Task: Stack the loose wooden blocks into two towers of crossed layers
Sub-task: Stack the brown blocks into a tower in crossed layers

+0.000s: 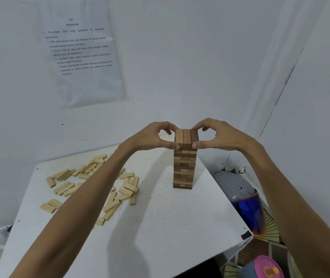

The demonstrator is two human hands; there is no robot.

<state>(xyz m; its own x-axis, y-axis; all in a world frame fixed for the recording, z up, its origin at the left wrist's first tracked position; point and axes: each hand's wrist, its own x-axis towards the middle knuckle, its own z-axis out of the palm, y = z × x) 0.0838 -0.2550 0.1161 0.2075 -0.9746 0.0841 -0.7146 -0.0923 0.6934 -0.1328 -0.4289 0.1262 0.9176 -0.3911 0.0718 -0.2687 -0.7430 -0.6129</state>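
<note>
One tower (184, 169) of brown wooden blocks in crossed layers stands on the white table (160, 227), right of centre. Its top layer (185, 138) holds three blocks side by side. My left hand (152, 137) pinches the left side of that layer between thumb and fingers. My right hand (218, 135) pinches the right side the same way. A scatter of pale loose blocks (91, 187) lies on the table's left half, partly hidden behind my left forearm.
A printed sheet (81, 55) hangs on the white wall behind. Right of the table, lower down, stand a grey and blue container (244, 199) and a pink-lidded pot (266, 267). The table's right edge (228, 197) runs close to the tower.
</note>
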